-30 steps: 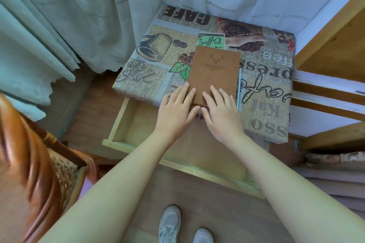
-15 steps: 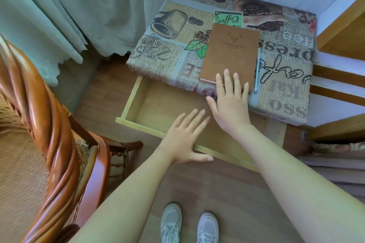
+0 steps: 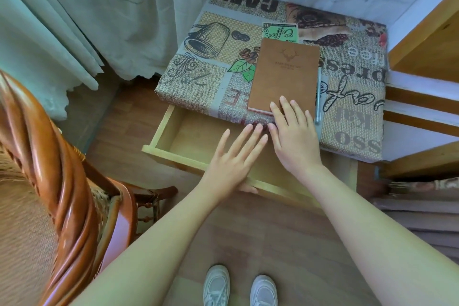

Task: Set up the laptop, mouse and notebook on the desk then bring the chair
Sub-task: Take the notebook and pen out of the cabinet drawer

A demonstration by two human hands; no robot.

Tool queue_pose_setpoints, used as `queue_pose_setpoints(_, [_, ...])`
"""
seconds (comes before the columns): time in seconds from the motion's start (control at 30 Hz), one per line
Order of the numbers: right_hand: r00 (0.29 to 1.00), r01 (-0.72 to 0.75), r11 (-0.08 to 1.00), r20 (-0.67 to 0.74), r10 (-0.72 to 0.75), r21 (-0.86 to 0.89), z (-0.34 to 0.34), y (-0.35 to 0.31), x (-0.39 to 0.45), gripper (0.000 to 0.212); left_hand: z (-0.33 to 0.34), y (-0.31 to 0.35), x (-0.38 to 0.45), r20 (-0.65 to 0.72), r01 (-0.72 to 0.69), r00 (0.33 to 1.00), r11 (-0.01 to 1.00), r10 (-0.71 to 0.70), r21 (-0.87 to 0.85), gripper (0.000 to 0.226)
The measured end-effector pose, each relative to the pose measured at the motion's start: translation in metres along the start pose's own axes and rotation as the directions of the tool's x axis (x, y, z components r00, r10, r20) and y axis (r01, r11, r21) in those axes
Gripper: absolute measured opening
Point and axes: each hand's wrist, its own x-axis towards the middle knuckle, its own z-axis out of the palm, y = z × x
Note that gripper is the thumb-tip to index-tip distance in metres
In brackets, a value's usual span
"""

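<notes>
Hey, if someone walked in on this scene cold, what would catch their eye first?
Probably the brown notebook lying flat on the desk, whose cover is printed with coffee pictures and lettering. The right hand rests open on the notebook's near corner, and the left hand hangs open over the pulled-out wooden drawer below. A glossy wooden chair fills the left side.

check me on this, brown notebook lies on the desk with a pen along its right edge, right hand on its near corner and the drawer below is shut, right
Not quite: the drawer is pulled open, with the left hand over it. The rest holds in the head view: the brown notebook lies on the desk, a pen runs along its right edge, and the right hand rests on its near corner.
</notes>
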Motion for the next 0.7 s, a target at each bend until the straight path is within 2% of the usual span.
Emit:
queue_pose_setpoints(0.1, [1.0, 0.0, 1.0, -0.016, 0.001, 0.025, -0.003, 0.001, 0.0, 0.053, -0.007, -0.004, 0.02, 0.078, 0.13, 0.989, 0.991, -0.128, -0.021, 0.15])
queue_pose_setpoints(0.23, [0.999, 0.044, 0.999, -0.001, -0.044, -0.02, -0.004, 0.006, -0.003, 0.06, -0.012, -0.007, 0.054, 0.072, 0.225, 0.972, 0.973, -0.222, -0.044, 0.148])
queue_pose_setpoints(0.37, [0.993, 0.102, 0.993, 0.067, -0.097, -0.062, -0.003, 0.015, -0.008, 0.083, -0.014, -0.013, 0.081, 0.016, 0.173, 0.985, 0.983, -0.173, -0.068, 0.118])
queue_pose_setpoints(0.47, [0.982, 0.165, 0.98, 0.114, -0.152, -0.113, -0.001, 0.025, -0.01, 0.094, -0.011, -0.017, 0.091, -0.043, 0.126, 0.99, 0.986, -0.131, -0.107, 0.12])
queue_pose_setpoints(0.6, [0.982, 0.19, 0.973, 0.037, -0.187, -0.128, 0.006, 0.036, -0.005, 0.087, -0.003, -0.02, 0.098, -0.102, 0.078, 0.99, 0.98, -0.098, -0.181, 0.115])
queue_pose_setpoints(0.7, [0.981, 0.176, 0.982, -0.068, -0.18, -0.066, 0.01, 0.042, -0.001, 0.08, -0.001, -0.02, 0.102, -0.102, 0.075, 0.991, 0.984, -0.092, -0.161, 0.099])
